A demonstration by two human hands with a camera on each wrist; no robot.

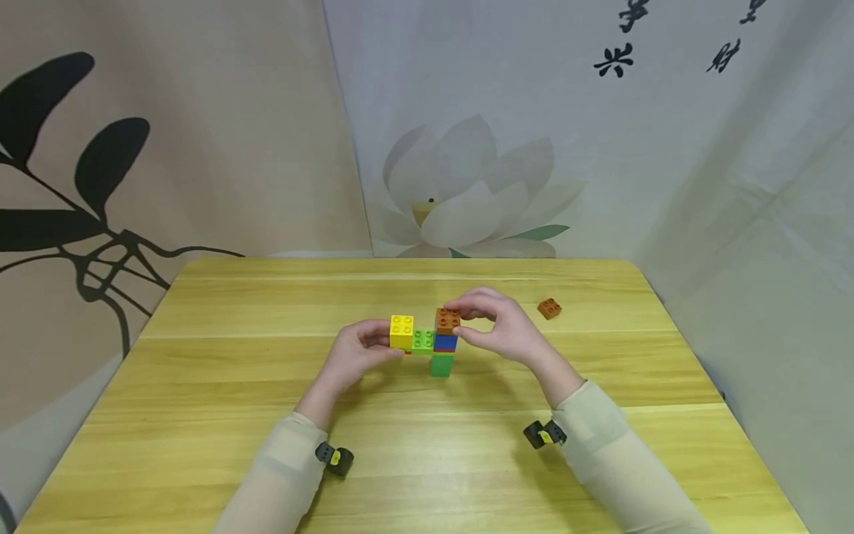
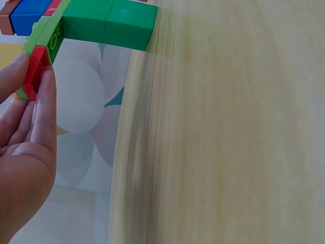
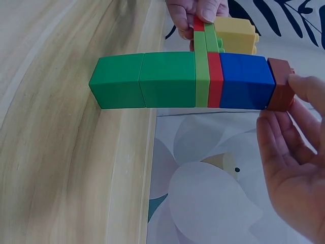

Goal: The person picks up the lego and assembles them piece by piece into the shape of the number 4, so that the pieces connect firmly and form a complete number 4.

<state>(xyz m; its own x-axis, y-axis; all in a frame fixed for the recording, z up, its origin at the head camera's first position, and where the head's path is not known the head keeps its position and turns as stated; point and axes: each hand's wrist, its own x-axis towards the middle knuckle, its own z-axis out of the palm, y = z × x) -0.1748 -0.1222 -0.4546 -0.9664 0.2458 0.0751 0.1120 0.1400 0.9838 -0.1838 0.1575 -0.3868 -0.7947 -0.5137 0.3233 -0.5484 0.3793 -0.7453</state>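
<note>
Between both hands is a toy-brick structure. Its column has two green bricks (image 3: 167, 80) at the bottom, then thin light green and red bricks (image 3: 215, 80), a blue brick (image 3: 245, 81) and a brown brick (image 1: 448, 320) on top. A light green arm (image 1: 423, 340) reaches left from the column, with a yellow brick (image 1: 402, 331) on its outer end and a red brick (image 2: 35, 73) underneath. My left hand (image 1: 355, 356) pinches that outer end at the red brick. With thumb and fingers, my right hand (image 1: 500, 325) grips the brown brick on the blue one.
A loose brown brick (image 1: 550, 308) lies at the back right of the wooden table (image 1: 427, 460). Behind the table's far edge hangs a printed cloth (image 1: 480, 89) with a lotus. A small black camera (image 1: 336, 459) is strapped at each wrist.
</note>
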